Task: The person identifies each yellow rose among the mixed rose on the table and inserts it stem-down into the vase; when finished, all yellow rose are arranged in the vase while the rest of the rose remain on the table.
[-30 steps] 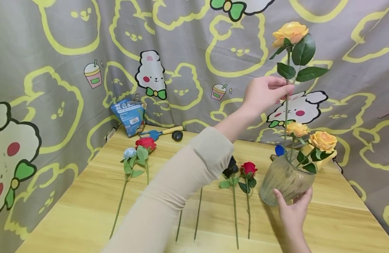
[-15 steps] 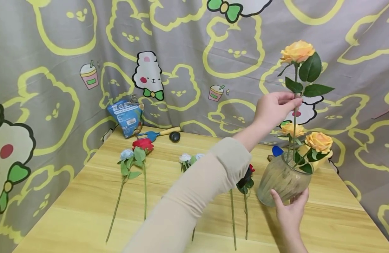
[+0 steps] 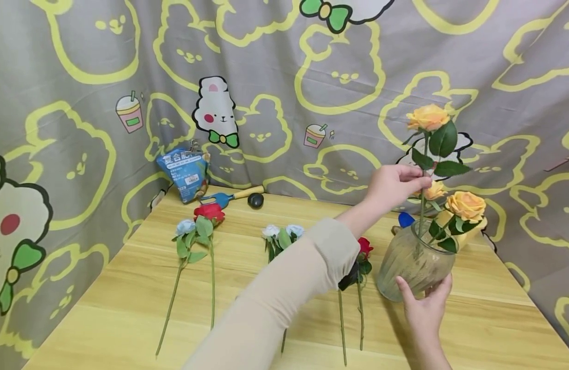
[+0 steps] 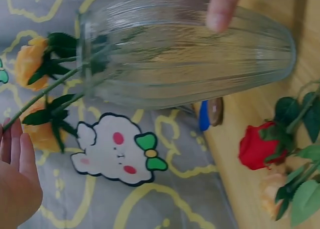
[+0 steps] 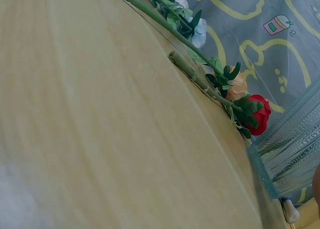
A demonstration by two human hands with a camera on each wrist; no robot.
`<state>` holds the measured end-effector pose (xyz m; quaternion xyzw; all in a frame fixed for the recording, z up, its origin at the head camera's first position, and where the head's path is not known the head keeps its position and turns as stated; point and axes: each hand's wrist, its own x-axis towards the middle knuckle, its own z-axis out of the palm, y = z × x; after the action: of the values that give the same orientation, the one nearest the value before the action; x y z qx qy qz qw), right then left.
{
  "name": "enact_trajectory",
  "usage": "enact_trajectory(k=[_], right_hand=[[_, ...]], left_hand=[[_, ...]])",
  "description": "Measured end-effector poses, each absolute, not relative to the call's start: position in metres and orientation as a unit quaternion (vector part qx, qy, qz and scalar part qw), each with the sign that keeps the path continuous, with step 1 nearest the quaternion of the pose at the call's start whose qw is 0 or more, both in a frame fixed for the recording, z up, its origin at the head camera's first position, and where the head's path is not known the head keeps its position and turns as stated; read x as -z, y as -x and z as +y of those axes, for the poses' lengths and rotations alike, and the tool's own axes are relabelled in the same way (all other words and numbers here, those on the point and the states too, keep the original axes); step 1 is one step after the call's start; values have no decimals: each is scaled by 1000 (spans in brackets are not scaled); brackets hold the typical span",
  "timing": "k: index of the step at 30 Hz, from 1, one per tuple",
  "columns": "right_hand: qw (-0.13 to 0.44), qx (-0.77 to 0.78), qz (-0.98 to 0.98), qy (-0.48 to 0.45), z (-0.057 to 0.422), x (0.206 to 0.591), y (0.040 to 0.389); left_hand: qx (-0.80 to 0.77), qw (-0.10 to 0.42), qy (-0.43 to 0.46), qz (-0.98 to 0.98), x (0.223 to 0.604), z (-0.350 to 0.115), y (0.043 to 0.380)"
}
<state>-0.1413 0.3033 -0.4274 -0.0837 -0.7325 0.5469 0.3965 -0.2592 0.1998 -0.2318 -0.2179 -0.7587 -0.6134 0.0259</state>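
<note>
An orange-yellow rose [image 3: 428,117] stands upright with its lower stem inside the ribbed glass vase [image 3: 414,272]. My left hand [image 3: 395,187] pinches that stem just below the leaves, above the vase mouth. Two more orange-yellow roses, one of them a full bloom [image 3: 467,206], lean out over the rim. Low on the vase's side, my right hand [image 3: 425,308] grips it with thumb and fingers and keeps it tilted. The left wrist view shows the stem [image 4: 45,91] running from the left hand [image 4: 20,181] into the glass vase [image 4: 190,54].
Left on the wooden table [image 3: 104,329] lie a red rose [image 3: 209,211] and a light-blue flower [image 3: 186,226]. Pale blooms [image 3: 294,231] and another red rose [image 3: 365,247] lie nearer the vase. Behind are a blue packet [image 3: 185,174], a hand fork [image 3: 233,195] and a black rounded object [image 3: 255,200].
My left hand has come down with the rose, and its stem has slid deeper into the vase. The right hand keeps its grip on the vase.
</note>
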Motion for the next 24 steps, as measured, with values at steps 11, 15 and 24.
enact_trajectory(k=[11, 15, 24], right_hand=[[393, -535, -745, 71, 295, 413, 134], [397, -534, -744, 67, 300, 420, 138], [403, -531, -742, 74, 304, 429, 141]], left_hand=[[529, -61, 301, -791, 258, 204, 249], [484, -55, 334, -807, 262, 199, 246], [397, -16, 365, -842, 266, 195, 241]])
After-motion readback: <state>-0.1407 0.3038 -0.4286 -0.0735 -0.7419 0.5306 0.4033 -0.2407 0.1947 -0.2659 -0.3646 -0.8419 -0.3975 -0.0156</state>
